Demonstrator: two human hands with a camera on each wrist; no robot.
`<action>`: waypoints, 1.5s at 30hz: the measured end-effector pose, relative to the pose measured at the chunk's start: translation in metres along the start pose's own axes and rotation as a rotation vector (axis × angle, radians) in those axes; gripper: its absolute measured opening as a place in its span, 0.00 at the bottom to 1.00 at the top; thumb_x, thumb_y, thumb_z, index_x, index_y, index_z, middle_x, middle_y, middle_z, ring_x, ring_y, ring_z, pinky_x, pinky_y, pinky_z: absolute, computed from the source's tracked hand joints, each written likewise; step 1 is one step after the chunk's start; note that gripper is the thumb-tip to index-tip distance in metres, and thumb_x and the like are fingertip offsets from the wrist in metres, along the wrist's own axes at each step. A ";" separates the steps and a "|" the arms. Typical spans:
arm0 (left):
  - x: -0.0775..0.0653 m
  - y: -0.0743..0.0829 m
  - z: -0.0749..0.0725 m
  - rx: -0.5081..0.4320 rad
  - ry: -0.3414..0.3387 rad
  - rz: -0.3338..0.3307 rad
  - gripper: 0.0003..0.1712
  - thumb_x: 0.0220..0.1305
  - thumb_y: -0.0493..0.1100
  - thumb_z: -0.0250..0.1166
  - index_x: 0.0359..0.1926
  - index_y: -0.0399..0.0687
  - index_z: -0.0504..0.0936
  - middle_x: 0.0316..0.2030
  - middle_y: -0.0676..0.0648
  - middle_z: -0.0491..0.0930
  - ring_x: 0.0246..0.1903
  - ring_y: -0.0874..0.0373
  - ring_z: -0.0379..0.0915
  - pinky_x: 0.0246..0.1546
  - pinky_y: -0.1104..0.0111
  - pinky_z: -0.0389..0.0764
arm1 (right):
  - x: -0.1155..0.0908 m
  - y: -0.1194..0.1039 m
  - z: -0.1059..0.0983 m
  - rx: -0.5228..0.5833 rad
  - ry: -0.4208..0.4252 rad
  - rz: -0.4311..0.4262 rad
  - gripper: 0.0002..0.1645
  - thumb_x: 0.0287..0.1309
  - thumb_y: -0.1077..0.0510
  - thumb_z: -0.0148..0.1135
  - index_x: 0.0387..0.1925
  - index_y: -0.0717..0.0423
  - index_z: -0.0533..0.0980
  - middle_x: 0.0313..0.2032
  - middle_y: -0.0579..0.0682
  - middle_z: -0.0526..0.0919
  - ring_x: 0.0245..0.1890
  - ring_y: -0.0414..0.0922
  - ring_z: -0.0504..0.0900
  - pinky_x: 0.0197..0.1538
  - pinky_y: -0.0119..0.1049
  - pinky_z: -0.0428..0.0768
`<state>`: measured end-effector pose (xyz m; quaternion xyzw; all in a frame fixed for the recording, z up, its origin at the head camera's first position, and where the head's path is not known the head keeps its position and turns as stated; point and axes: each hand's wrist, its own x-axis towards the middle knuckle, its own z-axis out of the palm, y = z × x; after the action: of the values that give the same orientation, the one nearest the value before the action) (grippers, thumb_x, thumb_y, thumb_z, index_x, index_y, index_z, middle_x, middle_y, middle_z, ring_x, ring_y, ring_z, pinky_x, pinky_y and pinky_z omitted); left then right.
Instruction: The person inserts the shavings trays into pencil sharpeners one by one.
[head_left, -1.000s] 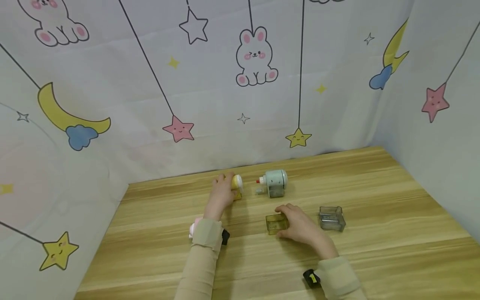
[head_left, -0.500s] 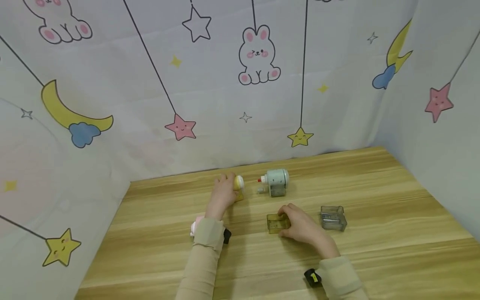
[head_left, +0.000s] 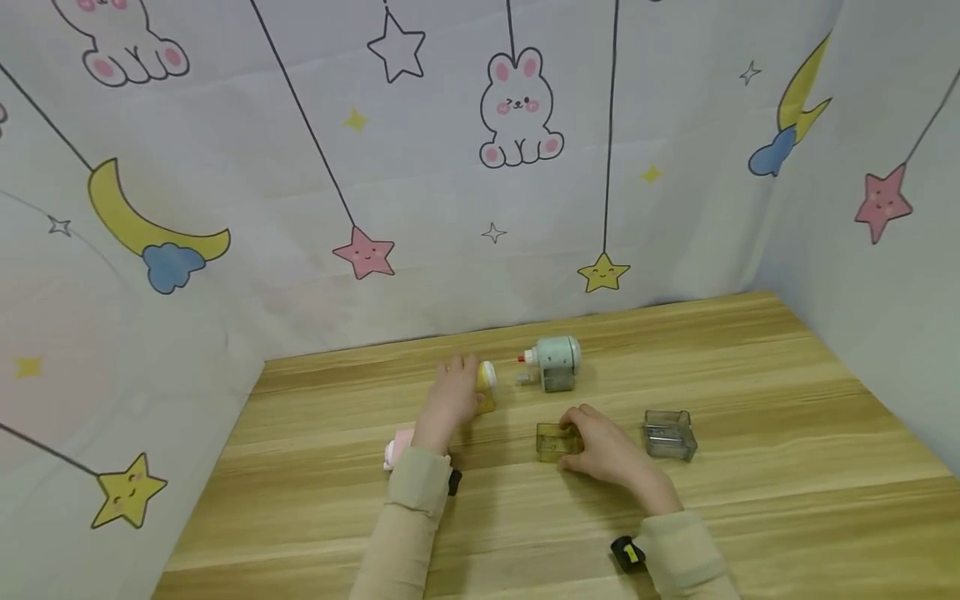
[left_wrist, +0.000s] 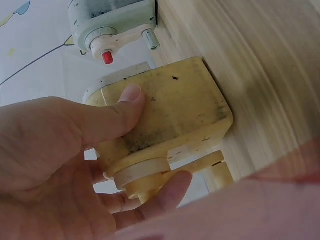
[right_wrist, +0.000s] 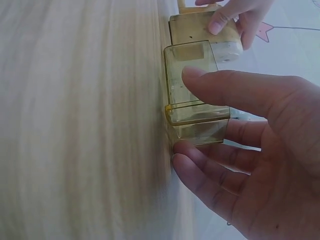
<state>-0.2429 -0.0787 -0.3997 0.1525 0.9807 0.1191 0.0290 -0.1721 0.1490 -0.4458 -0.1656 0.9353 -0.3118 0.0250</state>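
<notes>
My left hand [head_left: 450,396] grips a yellow hand-crank pencil sharpener [left_wrist: 175,105] near the back of the table, its thumb lying on the sharpener's side in the left wrist view. Below the fingers there, part of the crank handle shows. Closer to the front, my right hand [head_left: 609,454] holds a clear yellow shavings drawer [head_left: 551,442] between thumb and fingers. In the right wrist view the drawer [right_wrist: 197,114] stands close to the tabletop, with the yellow sharpener [right_wrist: 192,32] beyond it. Whether the drawer touches the table, I cannot tell.
A mint-green crank sharpener [head_left: 557,358] stands at the back, right of the yellow one. A clear grey drawer [head_left: 669,435] lies right of my right hand. My left forearm partly covers a pink sharpener [head_left: 401,442]. A printed curtain [head_left: 435,175] hangs behind the table [head_left: 787,467].
My left hand has brought the yellow sharpener slightly nearer the front and the right. My right hand keeps its hold on the yellow drawer in about the same place.
</notes>
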 end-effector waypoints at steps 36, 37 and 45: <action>-0.030 0.017 0.006 0.107 -0.013 0.123 0.29 0.55 0.46 0.63 0.56 0.45 0.63 0.47 0.40 0.70 0.39 0.46 0.64 0.28 0.60 0.77 | 0.003 0.000 0.006 -0.010 0.038 0.004 0.29 0.40 0.52 0.70 0.45 0.59 0.72 0.38 0.51 0.75 0.28 0.41 0.69 0.34 0.40 0.74; -0.031 0.017 0.006 0.113 -0.008 0.129 0.29 0.55 0.46 0.63 0.56 0.44 0.63 0.46 0.40 0.70 0.38 0.46 0.64 0.28 0.60 0.77 | 0.003 -0.001 0.006 -0.014 0.042 -0.001 0.29 0.40 0.52 0.70 0.45 0.59 0.72 0.39 0.52 0.75 0.29 0.41 0.70 0.35 0.41 0.75; -0.038 0.021 0.006 0.118 -0.001 0.164 0.30 0.56 0.46 0.62 0.57 0.43 0.63 0.41 0.43 0.70 0.31 0.51 0.61 0.20 0.67 0.71 | 0.005 -0.003 0.009 -0.021 0.051 -0.020 0.30 0.40 0.52 0.70 0.45 0.60 0.72 0.40 0.53 0.76 0.33 0.43 0.72 0.40 0.44 0.76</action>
<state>-0.2000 -0.0696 -0.4001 0.2336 0.9702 0.0629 0.0107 -0.1747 0.1398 -0.4511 -0.1672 0.9371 -0.3063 -0.0040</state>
